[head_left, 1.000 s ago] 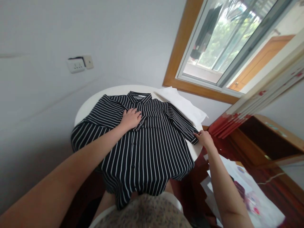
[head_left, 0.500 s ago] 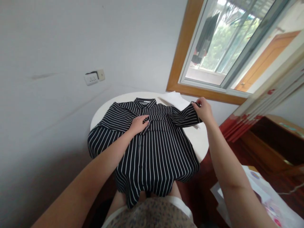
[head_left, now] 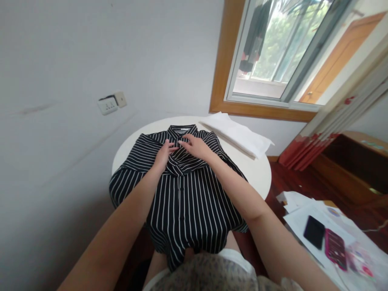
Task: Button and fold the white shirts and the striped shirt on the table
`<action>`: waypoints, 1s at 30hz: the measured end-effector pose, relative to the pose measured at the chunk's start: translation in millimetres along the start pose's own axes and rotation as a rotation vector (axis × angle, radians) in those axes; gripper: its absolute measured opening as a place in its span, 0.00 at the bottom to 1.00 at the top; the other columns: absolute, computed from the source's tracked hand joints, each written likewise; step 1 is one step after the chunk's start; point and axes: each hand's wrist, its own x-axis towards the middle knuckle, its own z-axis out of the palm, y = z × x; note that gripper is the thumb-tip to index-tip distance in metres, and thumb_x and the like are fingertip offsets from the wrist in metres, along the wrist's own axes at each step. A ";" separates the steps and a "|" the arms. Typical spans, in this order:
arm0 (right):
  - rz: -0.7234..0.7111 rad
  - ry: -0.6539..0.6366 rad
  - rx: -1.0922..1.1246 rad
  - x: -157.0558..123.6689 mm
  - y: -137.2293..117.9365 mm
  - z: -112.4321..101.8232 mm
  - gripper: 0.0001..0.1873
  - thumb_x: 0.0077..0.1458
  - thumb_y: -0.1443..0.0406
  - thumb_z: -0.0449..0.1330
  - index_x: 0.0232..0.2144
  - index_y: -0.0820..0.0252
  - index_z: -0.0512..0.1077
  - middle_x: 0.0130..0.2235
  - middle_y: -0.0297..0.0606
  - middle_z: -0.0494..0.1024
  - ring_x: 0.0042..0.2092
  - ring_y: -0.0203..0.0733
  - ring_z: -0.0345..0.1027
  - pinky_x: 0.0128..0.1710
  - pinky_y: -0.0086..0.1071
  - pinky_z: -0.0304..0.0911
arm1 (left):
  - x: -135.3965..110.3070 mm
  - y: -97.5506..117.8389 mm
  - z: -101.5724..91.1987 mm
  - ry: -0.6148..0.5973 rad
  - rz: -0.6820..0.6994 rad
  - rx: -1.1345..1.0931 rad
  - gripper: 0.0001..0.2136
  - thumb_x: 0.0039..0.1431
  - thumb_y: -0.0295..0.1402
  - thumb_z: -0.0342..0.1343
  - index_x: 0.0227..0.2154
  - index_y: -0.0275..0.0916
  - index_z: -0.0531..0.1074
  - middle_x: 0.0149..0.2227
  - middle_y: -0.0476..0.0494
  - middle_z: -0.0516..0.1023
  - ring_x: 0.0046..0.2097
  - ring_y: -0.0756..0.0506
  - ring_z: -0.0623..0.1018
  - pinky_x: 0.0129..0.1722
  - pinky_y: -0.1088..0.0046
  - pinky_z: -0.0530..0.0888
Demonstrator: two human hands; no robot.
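A black shirt with white stripes [head_left: 188,202] lies front up on a round white table [head_left: 257,173], its hem hanging over the near edge. Its right sleeve is folded in across the chest. My left hand [head_left: 163,155] lies flat on the chest just below the collar, fingers stretched out. My right hand [head_left: 195,146] rests beside it on the folded-in sleeve, fingers spread and flat. The two hands nearly touch at the fingertips. The left sleeve still lies spread out toward the left edge of the table.
A folded white cloth [head_left: 239,135] lies at the back right of the table. A wall socket [head_left: 108,104] is on the grey wall; a wood-framed window [head_left: 273,60] is behind. Low on the right, papers [head_left: 306,218] carry a black phone [head_left: 314,231] and a pink phone [head_left: 335,243].
My right hand carried the right sleeve from the table's right edge up and across onto the chest, then laid it down. My left hand stayed pressed on the chest.
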 end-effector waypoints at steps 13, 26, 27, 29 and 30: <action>0.678 0.242 -0.425 -40.8 143.2 -17.9 0.26 0.61 0.47 0.50 0.45 0.61 0.74 0.48 0.51 0.71 0.52 0.54 0.64 0.50 0.42 0.59 | -26.3 20.4 -11.8 0.041 0.110 0.976 0.18 0.56 0.50 0.51 0.38 0.43 0.76 0.41 0.42 0.79 0.43 0.39 0.77 0.40 0.68 0.71; 0.398 0.258 -0.599 -38.3 140.0 -4.3 0.24 0.61 0.47 0.51 0.41 0.61 0.72 0.44 0.49 0.71 0.50 0.53 0.62 0.46 0.40 0.57 | -21.3 20.6 -36.5 -0.078 -0.017 1.001 0.23 0.50 0.59 0.50 0.24 0.43 0.75 0.32 0.43 0.79 0.36 0.39 0.77 0.36 0.67 0.70; 0.411 0.243 -0.600 -37.7 141.1 -3.3 0.22 0.61 0.49 0.52 0.40 0.62 0.72 0.44 0.49 0.71 0.50 0.53 0.62 0.45 0.40 0.57 | -20.5 19.7 -37.0 -0.096 -0.010 0.993 0.22 0.51 0.57 0.50 0.23 0.43 0.75 0.31 0.43 0.79 0.35 0.40 0.77 0.35 0.68 0.69; 0.434 0.222 -0.598 -36.7 143.2 -1.6 0.18 0.61 0.54 0.53 0.39 0.62 0.73 0.44 0.49 0.71 0.49 0.53 0.62 0.44 0.39 0.58 | -19.6 18.9 -36.1 -0.096 0.012 0.995 0.20 0.53 0.54 0.51 0.24 0.43 0.75 0.30 0.44 0.78 0.34 0.41 0.77 0.35 0.69 0.68; 0.438 0.216 -0.598 -36.3 144.0 -1.0 0.16 0.62 0.56 0.53 0.39 0.62 0.73 0.44 0.49 0.71 0.49 0.53 0.62 0.44 0.39 0.58 | -19.7 18.9 -34.8 -0.079 0.030 1.006 0.19 0.54 0.53 0.50 0.24 0.43 0.75 0.30 0.44 0.78 0.34 0.42 0.77 0.35 0.69 0.68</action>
